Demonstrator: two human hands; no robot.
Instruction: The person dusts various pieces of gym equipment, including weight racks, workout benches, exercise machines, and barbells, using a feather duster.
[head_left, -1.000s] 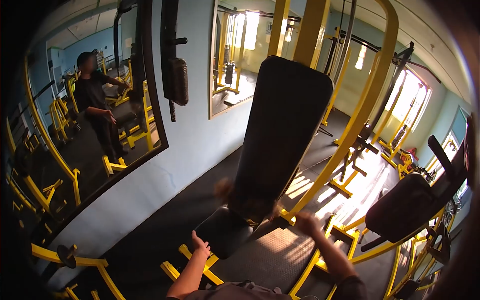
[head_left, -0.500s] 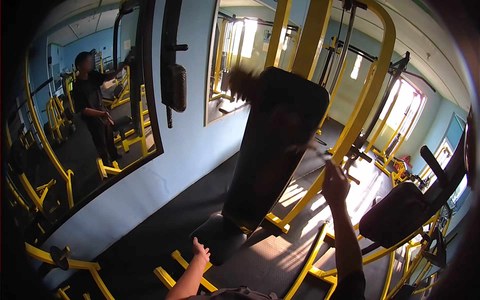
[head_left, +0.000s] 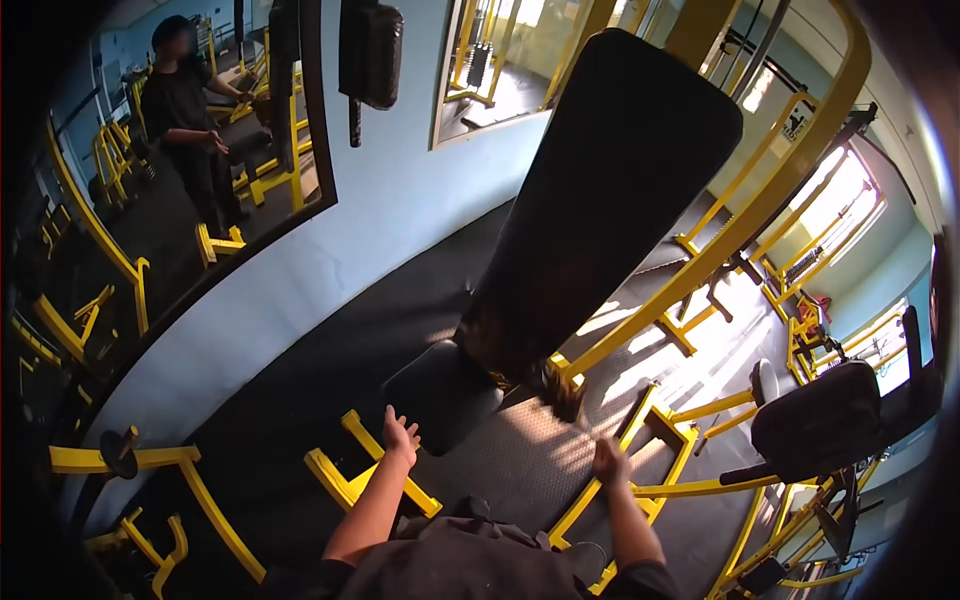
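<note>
My right hand (head_left: 611, 462) is closed around the thin handle of a brown feather duster (head_left: 562, 395), blurred by motion. The duster's dark bristles are low on the machine, by the bottom of the tall black backrest (head_left: 610, 180), where it meets the black seat pad (head_left: 445, 395). Just in front of that seat, my left hand (head_left: 401, 436) is empty, palm up with its fingers apart. Whether the bristles touch the pad cannot be made out.
Yellow machine frames (head_left: 760, 230) rise behind and right of the backrest. A framed mirror (head_left: 325, 130) on the blue wall reflects a person in dark clothes. Another black pad (head_left: 815, 420) stands at right, and a yellow bar with a disc (head_left: 118, 453) at lower left.
My right hand and the duster have swung down from the top of the backrest to its base. The view has tilted lower. My left hand has stayed open near the seat.
</note>
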